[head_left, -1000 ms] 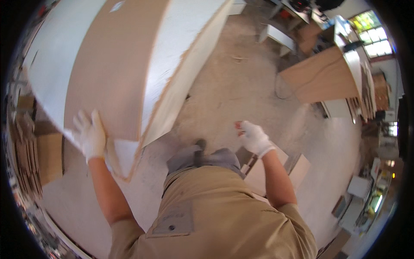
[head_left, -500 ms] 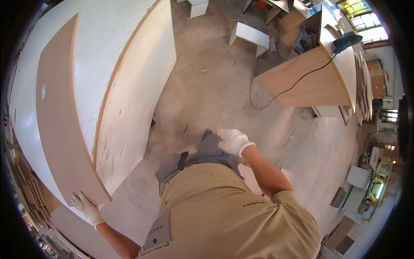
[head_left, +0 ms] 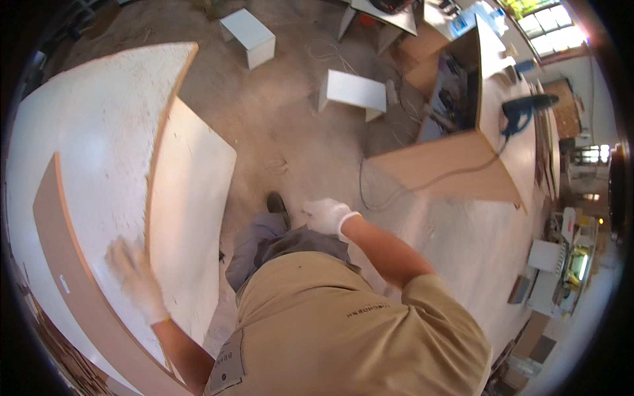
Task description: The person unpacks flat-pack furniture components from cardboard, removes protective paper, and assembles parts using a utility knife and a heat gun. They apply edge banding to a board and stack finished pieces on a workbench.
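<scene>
My left hand [head_left: 137, 280], in a white knit glove, is blurred with its fingers stretched out. It is over the white tabletop [head_left: 105, 132], right of a long brown board [head_left: 63, 244] with a light edge and a small white label. Whether it touches the tabletop I cannot tell. My right hand [head_left: 325, 216], gloved too, is in front of my waist above my grey trousers. Its fingers are curled in; anything inside them is hidden.
A pale panel [head_left: 188, 198] slopes beside the tabletop. Two white stools or small benches [head_left: 356, 89] stand on the floor ahead. At right, a wooden bench [head_left: 449, 168] carries a dark corded power tool [head_left: 525, 109], its cable hanging near the floor. Machines [head_left: 555, 264] stand far right.
My left hand has left the brown board's end and moved up over the white tabletop. The table and board have shifted down in view as my view moved. My right hand has moved slightly left.
</scene>
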